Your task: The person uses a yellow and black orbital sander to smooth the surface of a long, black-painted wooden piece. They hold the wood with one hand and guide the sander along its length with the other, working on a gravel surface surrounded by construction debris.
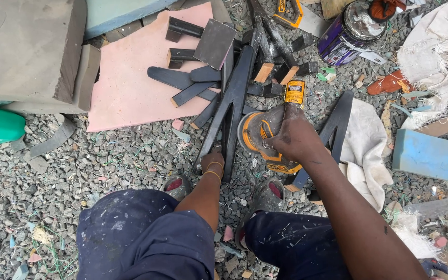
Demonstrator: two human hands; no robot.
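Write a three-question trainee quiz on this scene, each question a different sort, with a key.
1. True or false: the right hand rests on top of a yellow power sander.
2. Multiple choice: the left hand grips the near end of
A. a green container
B. a black wooden piece
C. a white cloth
3. Fill in: the pink sheet lies flat on loose grey ______.

Key
1. True; the hand covers the sander body, which sits beside the black piece.
2. B; the fingers close around its lower end, between the person's two shoes.
3. Gravel; it covers the ground all around the work.
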